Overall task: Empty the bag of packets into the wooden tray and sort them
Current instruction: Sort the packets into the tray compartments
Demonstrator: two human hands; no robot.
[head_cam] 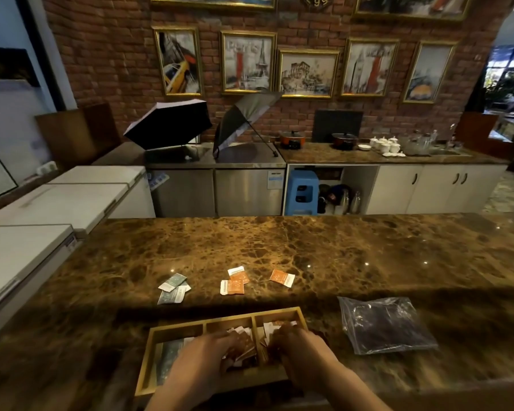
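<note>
A wooden tray (172,327) with three compartments lies at the counter's near edge. Green packets (168,355) fill its left compartment. Orange packets (245,345) lie in the middle one, and more orange and white packets (272,326) in the right one. My left hand (201,358) rests over the middle compartment, fingers on the orange packets. My right hand (301,350) covers the right compartment, fingers curled down among its packets; what it grips is hidden. The clear plastic bag (385,324) lies flat to the tray's right.
Beyond the tray on the brown marble counter (309,247) lie a small pile of green packets (174,287), a pile of orange packets (235,281) and a single orange packet (282,277). White chest freezers (57,203) stand at the left.
</note>
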